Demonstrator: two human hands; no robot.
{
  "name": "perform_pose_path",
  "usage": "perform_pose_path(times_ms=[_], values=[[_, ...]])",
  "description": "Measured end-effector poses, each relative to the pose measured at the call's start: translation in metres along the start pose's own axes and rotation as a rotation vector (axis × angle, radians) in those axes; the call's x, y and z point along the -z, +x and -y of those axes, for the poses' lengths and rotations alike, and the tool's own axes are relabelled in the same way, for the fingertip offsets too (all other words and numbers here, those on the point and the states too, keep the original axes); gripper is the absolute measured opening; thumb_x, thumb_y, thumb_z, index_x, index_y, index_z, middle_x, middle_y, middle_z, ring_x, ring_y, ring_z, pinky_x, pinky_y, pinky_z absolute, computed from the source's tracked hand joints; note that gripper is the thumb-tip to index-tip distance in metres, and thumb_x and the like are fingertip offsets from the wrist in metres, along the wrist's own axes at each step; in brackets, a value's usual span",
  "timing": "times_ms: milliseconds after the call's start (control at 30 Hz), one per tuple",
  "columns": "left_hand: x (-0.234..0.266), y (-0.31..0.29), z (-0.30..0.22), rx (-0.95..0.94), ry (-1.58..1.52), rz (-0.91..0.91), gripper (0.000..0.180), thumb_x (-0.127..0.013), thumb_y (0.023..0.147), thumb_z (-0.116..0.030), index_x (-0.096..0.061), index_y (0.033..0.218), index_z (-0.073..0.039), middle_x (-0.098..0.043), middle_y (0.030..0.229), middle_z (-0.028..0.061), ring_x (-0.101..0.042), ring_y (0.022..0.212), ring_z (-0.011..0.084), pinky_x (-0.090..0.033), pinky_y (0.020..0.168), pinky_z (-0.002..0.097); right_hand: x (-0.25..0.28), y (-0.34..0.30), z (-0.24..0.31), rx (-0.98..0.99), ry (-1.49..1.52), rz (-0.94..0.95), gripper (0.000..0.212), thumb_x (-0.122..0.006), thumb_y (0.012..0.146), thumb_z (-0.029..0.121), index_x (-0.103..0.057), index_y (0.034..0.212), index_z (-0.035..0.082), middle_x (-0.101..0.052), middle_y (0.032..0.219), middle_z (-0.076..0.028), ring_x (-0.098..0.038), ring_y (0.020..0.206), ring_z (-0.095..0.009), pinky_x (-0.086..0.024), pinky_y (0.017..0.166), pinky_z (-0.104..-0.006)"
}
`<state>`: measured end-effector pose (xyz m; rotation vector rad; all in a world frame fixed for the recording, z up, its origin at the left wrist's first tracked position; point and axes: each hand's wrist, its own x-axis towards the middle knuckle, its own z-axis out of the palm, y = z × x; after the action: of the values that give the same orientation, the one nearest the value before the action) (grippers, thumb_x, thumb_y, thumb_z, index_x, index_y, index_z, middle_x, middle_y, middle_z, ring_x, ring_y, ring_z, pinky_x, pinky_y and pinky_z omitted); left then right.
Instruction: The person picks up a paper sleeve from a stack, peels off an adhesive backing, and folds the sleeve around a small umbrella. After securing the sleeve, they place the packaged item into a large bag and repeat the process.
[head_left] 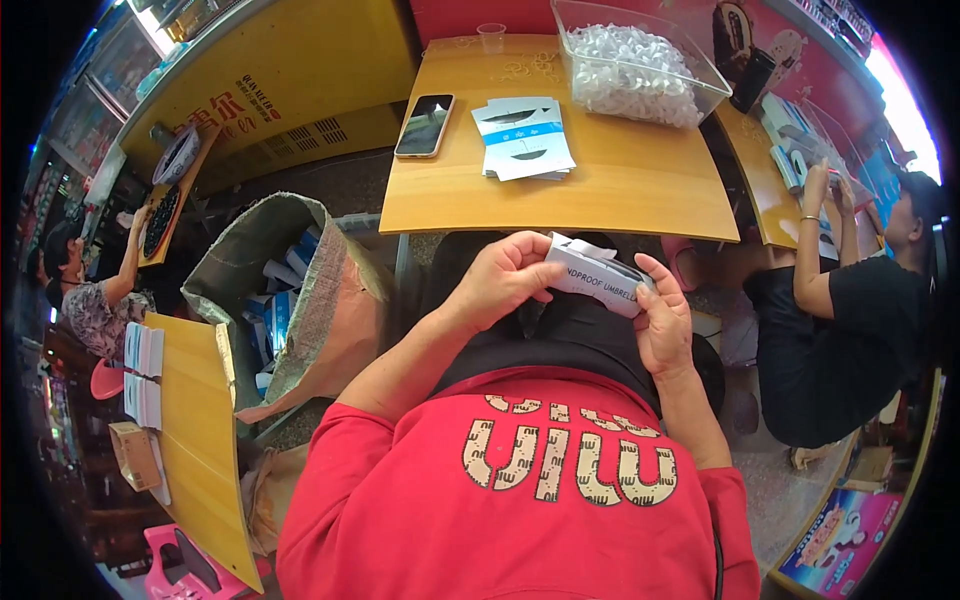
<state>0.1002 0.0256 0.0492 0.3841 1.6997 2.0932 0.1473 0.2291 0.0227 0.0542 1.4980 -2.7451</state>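
Above my lap, just off the near edge of the table [640, 205], my left hand [505, 285] and my right hand [664, 318] hold a small white-and-grey printed card sleeve [598, 282] between them. The left thumb presses on one end of the sleeve while the right fingers and thumb grip the other. The sleeve bulges and its upper edge gapes slightly. What is inside it, if anything, cannot be made out. On the table beyond lies a stack of printed cards [525, 165] with a blue stripe across it.
Left of the cards lies a phone [425, 126]. A clear bin [715, 88] of white plastic pieces and a clear cup [491, 38] stand farther back. A woven sack [345, 310] holding blue-and-white packages stands at my left. Other people work at left [90, 300] and right [850, 300].
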Motion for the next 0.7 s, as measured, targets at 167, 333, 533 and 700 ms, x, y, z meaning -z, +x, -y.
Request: perform_pose_path(times_ms=[167, 333, 533, 700], values=[[-0.003, 0.002, 0.003, -0.026, 0.125, 0.014, 0.021, -0.054, 0.080, -0.007, -0.049, 0.099, 0.001, -0.057, 0.091, 0.0069, -0.055, 0.080, 0.0124, -0.048, 0.064, 0.0227, 0.000, -0.002, 0.001, -0.003, 0.000, -0.007, 0.034, -0.041, 0.081, -0.002, -0.042, 0.115, 0.001, -0.052, 0.102, -0.010, -0.051, 0.093, -0.014, -0.041, 0.082, -0.0260], [0.005, 0.001, 0.007, -0.052, -0.152, -0.076, 0.014, -0.050, 0.081, -0.003, -0.047, 0.094, 0.001, -0.056, 0.087, 0.0088, -0.056, 0.076, 0.0127, -0.049, 0.063, 0.0227, -0.003, -0.003, 0.002, 0.133, -0.242, 0.044, 0.036, -0.045, 0.078, -0.005, -0.040, 0.114, 0.000, -0.051, 0.103, -0.008, -0.048, 0.095, -0.012, -0.039, 0.085, -0.0257], [0.012, -0.003, 0.010, -0.007, -0.277, -0.047, 0.015, -0.051, 0.082, -0.007, -0.048, 0.095, -0.001, -0.055, 0.094, 0.0111, -0.057, 0.085, 0.0194, -0.051, 0.068, 0.0320, -0.011, -0.005, 0.007, 0.316, -0.393, 0.047, 0.031, -0.049, 0.077, -0.008, -0.043, 0.107, 0.000, -0.053, 0.096, -0.007, -0.052, 0.081, -0.008, -0.042, 0.076, -0.0200], [0.009, -0.004, 0.007, 0.055, -0.404, 0.018, 0.025, -0.046, 0.086, -0.019, -0.047, 0.103, 0.000, -0.055, 0.099, 0.0146, -0.057, 0.089, 0.0238, -0.052, 0.069, 0.0359, -0.006, -0.008, 0.012, 0.374, -0.655, 0.020, 0.023, -0.051, 0.076, -0.007, -0.045, 0.097, 0.000, -0.051, 0.079, 0.000, -0.047, 0.068, -0.003, -0.040, 0.060, -0.0155]])
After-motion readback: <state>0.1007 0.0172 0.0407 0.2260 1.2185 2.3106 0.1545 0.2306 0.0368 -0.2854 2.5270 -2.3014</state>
